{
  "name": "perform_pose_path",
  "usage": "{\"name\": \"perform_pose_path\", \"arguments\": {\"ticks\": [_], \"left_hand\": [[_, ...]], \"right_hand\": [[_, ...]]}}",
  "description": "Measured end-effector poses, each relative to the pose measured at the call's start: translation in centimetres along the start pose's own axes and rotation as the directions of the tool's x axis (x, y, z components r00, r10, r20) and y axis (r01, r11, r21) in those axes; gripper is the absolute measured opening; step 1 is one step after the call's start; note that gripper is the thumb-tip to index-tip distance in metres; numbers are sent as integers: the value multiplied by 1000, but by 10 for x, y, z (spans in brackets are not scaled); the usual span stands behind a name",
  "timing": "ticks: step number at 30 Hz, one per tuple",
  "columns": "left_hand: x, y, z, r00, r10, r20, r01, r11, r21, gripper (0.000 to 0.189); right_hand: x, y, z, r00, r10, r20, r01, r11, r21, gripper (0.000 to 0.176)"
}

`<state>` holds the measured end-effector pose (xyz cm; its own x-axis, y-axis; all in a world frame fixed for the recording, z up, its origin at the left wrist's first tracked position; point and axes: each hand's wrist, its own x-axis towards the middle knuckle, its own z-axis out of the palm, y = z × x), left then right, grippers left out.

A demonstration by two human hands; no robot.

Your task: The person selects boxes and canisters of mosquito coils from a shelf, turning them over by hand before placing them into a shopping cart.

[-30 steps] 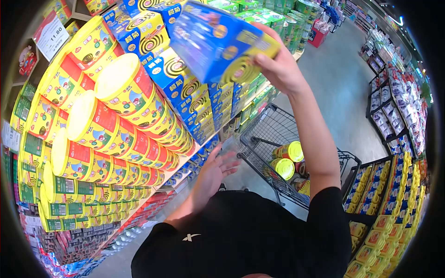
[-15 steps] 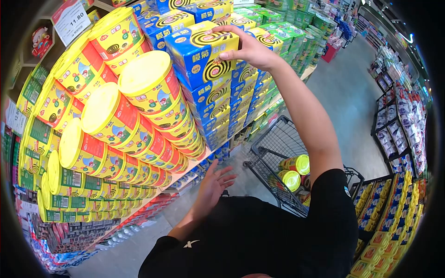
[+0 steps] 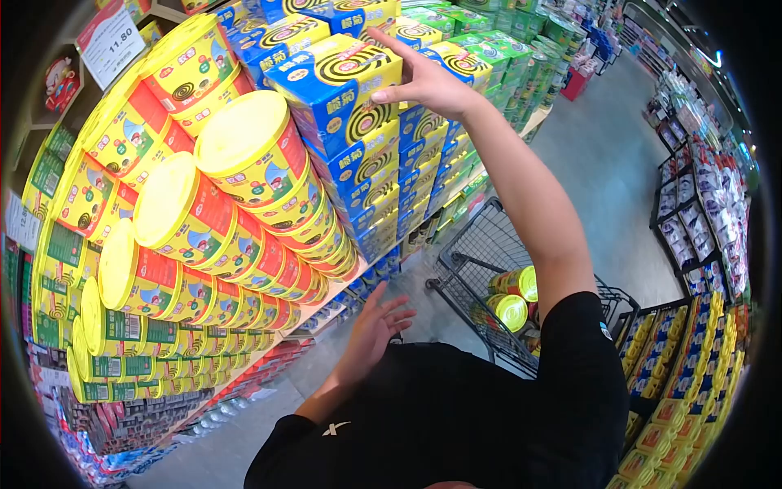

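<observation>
While the right grip (image 3: 425,81) is raised to the top of the shelf stack, its fingers are spread and loose, not clenched. The thumb touches the near end of the blue box (image 3: 330,81) and the other fingers reach over the box's top edge, so the grip rests against the box without clasping it.

The box lies just left of this grip, on top of a stack of like boxes (image 3: 383,179). Its long axis runs leftward, away from the palm, so the grip meets a short end. Whether the box sits square on those beneath cannot be told.

Further left of the grip, just beside the box, are yellow-lidded tubs (image 3: 244,147) lying on their sides in rows. A price tag (image 3: 110,45) hangs beyond them, up and to the left.

The left grip (image 3: 375,330) is well below, released and empty, with its fingers fanned near the shelf edge (image 3: 326,303). It is well apart from the box, so the right grip is by far the nearer.

Under the right arm, to the right of the left grip, stands a wire cart (image 3: 481,236) holding cans (image 3: 511,311) with yellow lids.
</observation>
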<state>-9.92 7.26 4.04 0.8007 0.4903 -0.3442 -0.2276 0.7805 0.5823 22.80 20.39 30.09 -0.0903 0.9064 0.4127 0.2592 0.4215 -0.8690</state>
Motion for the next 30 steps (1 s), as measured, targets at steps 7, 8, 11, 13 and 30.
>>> {"name": "perform_pose_path", "arguments": {"ticks": [7,8,11,13,30], "left_hand": [[11,-6,17,995,-97,7,96,995,33,72],[13,-8,20,993,-117,7,117,992,38,72],[20,-15,20,989,-144,19,143,988,57,70],[22,-21,22,986,-161,31,159,984,76,69],[33,-51,46,921,-370,123,333,910,247,63]], "right_hand": [[-8,6,15,990,-14,-143,23,998,58,86],[-8,12,17,986,-8,-166,26,994,104,89],[-14,20,24,958,-120,-260,134,990,39,96],[-40,2,21,918,-218,-332,52,895,-443,93],[-669,172,-7,-13,91,-996,-998,66,20,76]]}}
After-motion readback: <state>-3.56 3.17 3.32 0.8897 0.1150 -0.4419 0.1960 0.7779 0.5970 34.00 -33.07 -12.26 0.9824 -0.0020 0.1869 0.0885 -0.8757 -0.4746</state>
